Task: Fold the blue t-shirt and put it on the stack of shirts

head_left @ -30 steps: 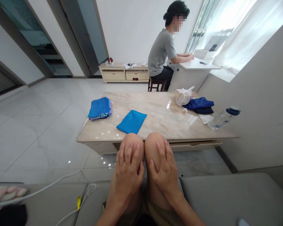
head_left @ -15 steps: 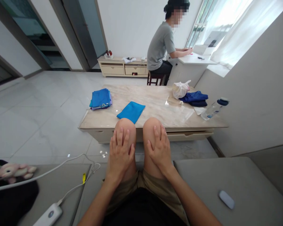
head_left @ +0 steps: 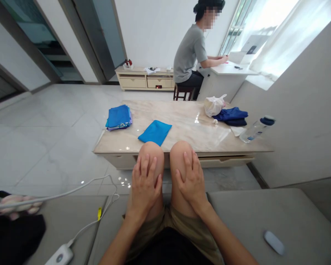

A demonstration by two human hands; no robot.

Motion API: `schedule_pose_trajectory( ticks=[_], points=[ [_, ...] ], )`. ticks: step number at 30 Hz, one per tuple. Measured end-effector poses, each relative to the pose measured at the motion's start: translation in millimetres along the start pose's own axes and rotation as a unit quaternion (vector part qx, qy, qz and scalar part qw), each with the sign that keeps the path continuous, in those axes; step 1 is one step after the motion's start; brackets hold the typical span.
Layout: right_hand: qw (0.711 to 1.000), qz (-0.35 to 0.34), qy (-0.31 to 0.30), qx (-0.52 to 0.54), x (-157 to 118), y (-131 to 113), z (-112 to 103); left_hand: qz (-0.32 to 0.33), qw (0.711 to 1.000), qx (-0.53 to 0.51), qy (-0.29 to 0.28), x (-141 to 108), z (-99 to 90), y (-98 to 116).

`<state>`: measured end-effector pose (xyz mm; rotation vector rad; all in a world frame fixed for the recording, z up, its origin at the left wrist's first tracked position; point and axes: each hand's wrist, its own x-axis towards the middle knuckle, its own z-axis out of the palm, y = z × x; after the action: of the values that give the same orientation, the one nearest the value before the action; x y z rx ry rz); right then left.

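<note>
My left hand lies flat over my left knee, fingers stretched and slightly spread. On the other knee rests my right hand, also open and holding nothing. Just beyond my knees, a folded blue cloth lies on the marble-topped coffee table, close to its front edge. Farther left on the same top sits a stack of folded cloths, a blue one uppermost. Neither hand touches the cloths.
At the table's right are a white plastic bag, dark blue fabric and a clear water bottle. A white cable crosses the grey sofa on my left; a white mouse lies right. A person sits at a desk beyond.
The view has shifted slightly, so the scene sits a little lower and farther right. Both hands stay on my knees, and the cloths have not moved on the table.
</note>
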<state>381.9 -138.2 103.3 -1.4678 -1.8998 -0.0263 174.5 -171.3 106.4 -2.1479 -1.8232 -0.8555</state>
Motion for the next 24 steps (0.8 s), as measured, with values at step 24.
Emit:
schedule_pose_trajectory(
  ticks=[24],
  points=[
    [0.999, -0.008, 0.037, 0.017, -1.1, 7.2, 3.8, 0.006, 1.000, 0.015, 0.006, 0.7, 0.1, 3.5]
  ],
)
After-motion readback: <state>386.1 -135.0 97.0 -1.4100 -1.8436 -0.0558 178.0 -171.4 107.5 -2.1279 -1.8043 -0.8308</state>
